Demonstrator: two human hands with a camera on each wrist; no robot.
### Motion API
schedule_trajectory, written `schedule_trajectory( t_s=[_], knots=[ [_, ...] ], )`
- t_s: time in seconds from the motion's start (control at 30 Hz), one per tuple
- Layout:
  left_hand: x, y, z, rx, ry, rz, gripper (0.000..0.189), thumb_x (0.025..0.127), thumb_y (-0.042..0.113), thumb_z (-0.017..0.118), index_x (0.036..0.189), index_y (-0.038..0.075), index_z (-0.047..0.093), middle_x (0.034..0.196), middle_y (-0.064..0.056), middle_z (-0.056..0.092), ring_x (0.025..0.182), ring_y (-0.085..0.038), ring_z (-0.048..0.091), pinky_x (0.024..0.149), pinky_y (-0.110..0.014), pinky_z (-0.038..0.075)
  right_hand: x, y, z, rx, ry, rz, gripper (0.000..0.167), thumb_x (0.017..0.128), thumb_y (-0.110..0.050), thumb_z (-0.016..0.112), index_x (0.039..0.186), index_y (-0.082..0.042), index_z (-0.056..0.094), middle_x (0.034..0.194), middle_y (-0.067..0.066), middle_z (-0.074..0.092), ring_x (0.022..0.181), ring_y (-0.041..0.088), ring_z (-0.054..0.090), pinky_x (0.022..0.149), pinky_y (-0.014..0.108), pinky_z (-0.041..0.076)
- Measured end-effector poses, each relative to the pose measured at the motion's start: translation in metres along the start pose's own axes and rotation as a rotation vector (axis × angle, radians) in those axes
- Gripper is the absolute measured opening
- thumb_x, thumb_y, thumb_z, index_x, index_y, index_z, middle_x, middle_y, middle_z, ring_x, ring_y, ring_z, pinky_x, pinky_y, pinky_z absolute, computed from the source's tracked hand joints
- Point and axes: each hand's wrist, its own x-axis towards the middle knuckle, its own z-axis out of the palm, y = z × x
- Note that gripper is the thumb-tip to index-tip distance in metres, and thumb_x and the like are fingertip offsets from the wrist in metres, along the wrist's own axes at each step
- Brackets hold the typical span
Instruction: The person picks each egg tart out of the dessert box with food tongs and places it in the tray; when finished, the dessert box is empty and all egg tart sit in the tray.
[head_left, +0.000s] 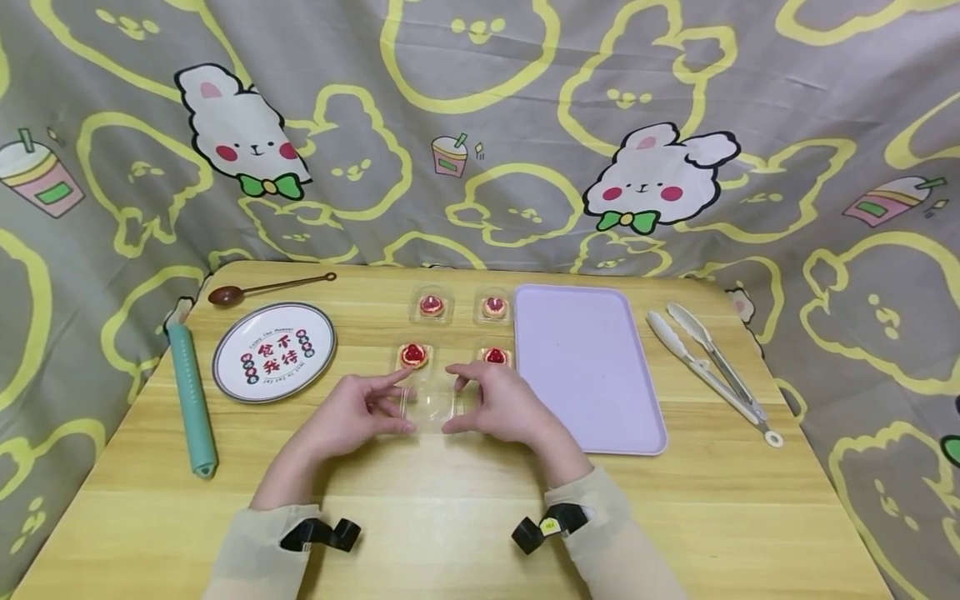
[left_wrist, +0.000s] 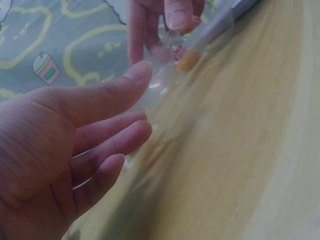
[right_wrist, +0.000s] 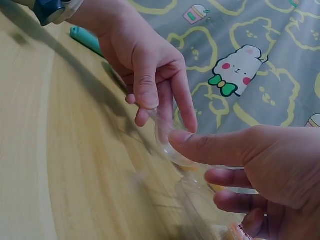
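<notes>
Between both hands is a clear plastic lid (head_left: 429, 402), gripped at its two sides. My left hand (head_left: 360, 410) pinches the left edge with thumb and fingers, and my right hand (head_left: 504, 403) pinches the right edge. The left wrist view shows the left thumb (left_wrist: 112, 97) against the see-through plastic. Just beyond the lid, a red-topped tart (head_left: 412, 356) sits in a clear tray. Another tart (head_left: 495, 357) lies behind the right fingers, its tray partly hidden. Farther back are a left tart (head_left: 431, 306) and a right tart (head_left: 495, 307), each in clear plastic packaging.
A lilac tray (head_left: 588, 367) lies right of the tarts, with tongs (head_left: 712, 367) farther right. To the left are a round plate (head_left: 273, 352) with red lettering, a dark spoon (head_left: 262, 287) and a green stick-shaped object (head_left: 192, 400). A patterned curtain (head_left: 517, 125) borders the table.
</notes>
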Motion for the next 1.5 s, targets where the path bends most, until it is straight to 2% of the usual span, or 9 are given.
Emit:
schedule_trajectory(
  t_s=[0.17, 0.4, 0.7, 0.9, 1.07, 1.27, 1.37, 1.5],
  knots=[
    [-0.001, -0.003, 0.001, 0.030, -0.009, 0.002, 0.084, 0.079, 0.013, 0.094, 0.152, 0.001, 0.055, 0.117, -0.006, 0.078, 0.086, -0.016, 0.076, 0.082, -0.030, 0.062, 0.001, 0.000, 0.003, -0.081, 0.000, 0.021, 0.082, 0.071, -0.039, 0.101, 0.140, -0.008, 0.068, 0.109, -0.003, 0.071, 0.086, 0.018, 0.061, 0.079, 0.033, 0.051],
    [-0.001, -0.004, 0.001, 0.036, -0.033, -0.026, 0.087, 0.077, 0.014, 0.096, 0.152, -0.001, 0.054, 0.114, -0.006, 0.078, 0.086, -0.018, 0.075, 0.081, -0.030, 0.062, 0.000, 0.002, 0.006, -0.114, -0.016, 0.025, 0.083, 0.069, -0.042, 0.101, 0.137, -0.008, 0.069, 0.109, -0.001, 0.068, 0.099, 0.018, 0.063, 0.090, 0.038, 0.054],
    [-0.001, -0.010, -0.002, 0.018, -0.043, -0.032, 0.088, 0.077, 0.015, 0.096, 0.153, 0.000, 0.054, 0.114, -0.008, 0.077, 0.088, -0.019, 0.075, 0.081, -0.030, 0.062, -0.001, 0.004, 0.005, -0.136, -0.025, 0.016, 0.084, 0.068, -0.045, 0.100, 0.137, -0.009, 0.069, 0.109, -0.003, 0.066, 0.100, 0.016, 0.062, 0.091, 0.037, 0.054],
    [-0.004, -0.004, -0.010, 0.054, -0.043, -0.063, 0.091, 0.079, 0.024, 0.096, 0.155, 0.004, 0.051, 0.117, -0.011, 0.077, 0.086, -0.017, 0.076, 0.081, -0.029, 0.063, -0.003, 0.003, 0.003, -0.141, -0.023, 0.007, 0.085, 0.070, -0.045, 0.100, 0.139, -0.009, 0.068, 0.110, -0.003, 0.066, 0.100, 0.017, 0.062, 0.090, 0.036, 0.054],
    [-0.006, 0.004, -0.018, 0.158, 0.023, -0.100, 0.090, 0.080, 0.037, 0.094, 0.154, 0.005, 0.055, 0.113, -0.005, 0.078, 0.087, -0.014, 0.074, 0.079, -0.030, 0.061, -0.008, 0.002, -0.008, -0.106, -0.008, -0.010, 0.082, 0.073, -0.044, 0.098, 0.140, -0.007, 0.068, 0.112, 0.001, 0.067, 0.092, 0.020, 0.061, 0.081, 0.034, 0.052],
    [-0.002, 0.016, -0.022, 0.259, 0.128, -0.040, 0.076, 0.087, 0.045, 0.088, 0.147, 0.006, 0.063, 0.111, -0.002, 0.079, 0.090, -0.013, 0.073, 0.074, -0.032, 0.061, -0.013, 0.003, -0.028, -0.052, 0.019, -0.050, 0.076, 0.079, -0.039, 0.096, 0.139, -0.003, 0.067, 0.115, 0.007, 0.067, 0.078, 0.017, 0.058, 0.072, 0.032, 0.051],
    [0.003, 0.023, -0.021, 0.252, 0.174, -0.001, 0.065, 0.090, 0.041, 0.087, 0.142, 0.008, 0.068, 0.111, -0.003, 0.079, 0.091, -0.013, 0.074, 0.071, -0.032, 0.060, -0.014, 0.007, -0.038, -0.037, 0.035, -0.067, 0.069, 0.081, -0.034, 0.095, 0.135, -0.001, 0.069, 0.117, 0.009, 0.068, 0.077, 0.018, 0.062, 0.073, 0.031, 0.053],
    [0.015, 0.031, -0.017, 0.187, 0.206, 0.038, 0.047, 0.092, 0.031, 0.087, 0.132, 0.008, 0.075, 0.114, -0.005, 0.079, 0.092, -0.015, 0.075, 0.069, -0.033, 0.062, -0.013, 0.013, -0.051, -0.009, 0.055, -0.069, 0.055, 0.084, -0.029, 0.093, 0.126, -0.001, 0.073, 0.115, 0.011, 0.071, 0.082, 0.026, 0.067, 0.077, 0.035, 0.056]
  ],
)
